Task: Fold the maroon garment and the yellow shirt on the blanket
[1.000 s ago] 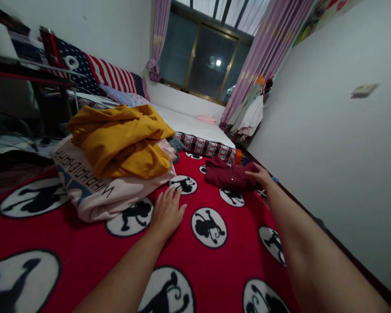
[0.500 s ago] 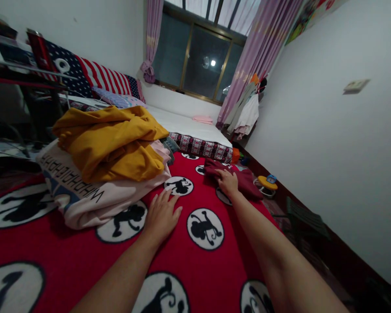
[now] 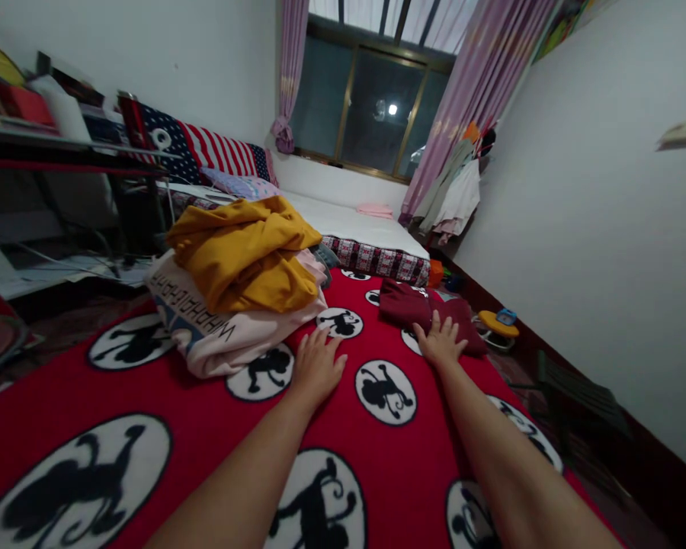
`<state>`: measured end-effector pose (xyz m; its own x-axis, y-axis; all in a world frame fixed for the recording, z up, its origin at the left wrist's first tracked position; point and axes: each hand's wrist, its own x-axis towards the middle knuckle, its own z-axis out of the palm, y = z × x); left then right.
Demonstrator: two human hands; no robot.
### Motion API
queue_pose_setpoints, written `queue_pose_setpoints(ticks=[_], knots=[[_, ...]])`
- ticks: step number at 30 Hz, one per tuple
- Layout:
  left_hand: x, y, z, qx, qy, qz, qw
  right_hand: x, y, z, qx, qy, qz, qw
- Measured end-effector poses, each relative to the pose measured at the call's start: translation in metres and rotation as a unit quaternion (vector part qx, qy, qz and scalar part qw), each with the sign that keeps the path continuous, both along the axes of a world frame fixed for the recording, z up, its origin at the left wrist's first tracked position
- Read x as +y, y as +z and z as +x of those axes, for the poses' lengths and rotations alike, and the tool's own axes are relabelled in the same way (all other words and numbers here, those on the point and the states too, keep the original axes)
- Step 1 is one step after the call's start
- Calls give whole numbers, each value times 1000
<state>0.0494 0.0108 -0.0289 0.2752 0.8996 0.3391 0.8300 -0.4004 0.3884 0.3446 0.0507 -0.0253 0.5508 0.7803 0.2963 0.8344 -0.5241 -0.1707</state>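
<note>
— Hands?
— Left hand (image 3: 318,367): open, flat on red blanket (image 3: 217,427), just beside clothes pile (image 3: 245,290). Right hand (image 3: 440,345): open, fingers spread.
— Maroon garment?
— Maroon garment (image 3: 405,305): folded, on blanket just beyond right hand, fingertips touching its near edge; apart from left hand.

Mustard garment (image 3: 245,255); purple curtain (image 3: 480,76); window (image 3: 371,107)
</note>
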Motion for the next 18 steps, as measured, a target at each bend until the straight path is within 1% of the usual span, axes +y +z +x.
queue_pose_setpoints(ticks=[4, 8, 11, 14, 15, 16, 18], knots=[[-1, 3, -1, -16, -8, -18, 1000, -22, -5, -30, 14, -4, -33, 999], [-3, 8, -5, -22, -20, -32, 999, -57, -5, -67, -8, 34, -86, 996], [-7, 10, -6, -16, -30, -27, 999, -87, -5, -93, -22, 63, -95, 993], [-16, 7, -4, -21, -38, -11, 999, -110, -4, -109, -15, 88, -98, 991], [-20, 5, -4, -28, -48, -7, 998, -115, -4, -111, -12, 95, -97, 991], [-24, 5, -5, -33, -72, -9, 997, -119, -4, -112, -10, 102, -97, 990], [-31, 12, -13, -36, -157, -14, 987, -123, -3, -111, -5, 111, -94, 989]])
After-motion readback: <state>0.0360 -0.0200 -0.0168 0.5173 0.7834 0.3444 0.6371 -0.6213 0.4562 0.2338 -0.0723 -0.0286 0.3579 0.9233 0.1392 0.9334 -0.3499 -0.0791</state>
